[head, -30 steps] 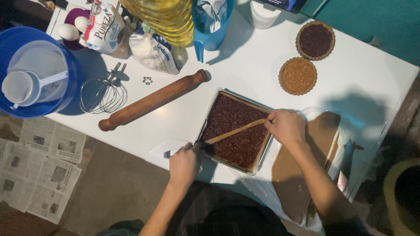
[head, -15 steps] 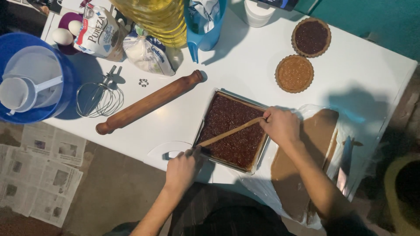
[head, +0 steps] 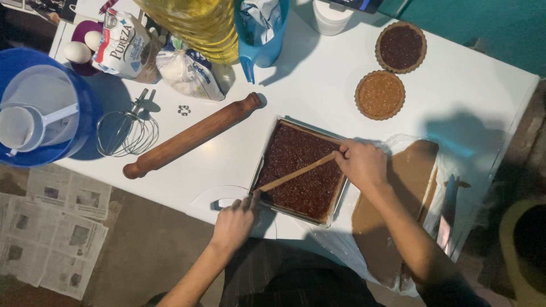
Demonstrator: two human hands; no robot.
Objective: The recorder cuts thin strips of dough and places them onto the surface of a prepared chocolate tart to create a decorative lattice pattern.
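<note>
A rectangular metal pan filled with dark red-brown filling sits on the white table. A thin strip of tan dough lies diagonally across the filling. My right hand pinches the strip's far end at the pan's right edge. My left hand holds the strip's near end at the pan's front left corner. Rolled-out tan dough lies on clear plastic to the right of the pan.
A wooden rolling pin lies left of the pan, with a wire whisk beyond it. Two round tarts sit at the back right. A blue basin, flour bags, eggs, an oil bottle and a blue jug crowd the back left.
Both hands keep hold of the dough strip; it has been lowered across the filling. The hands have barely shifted.
</note>
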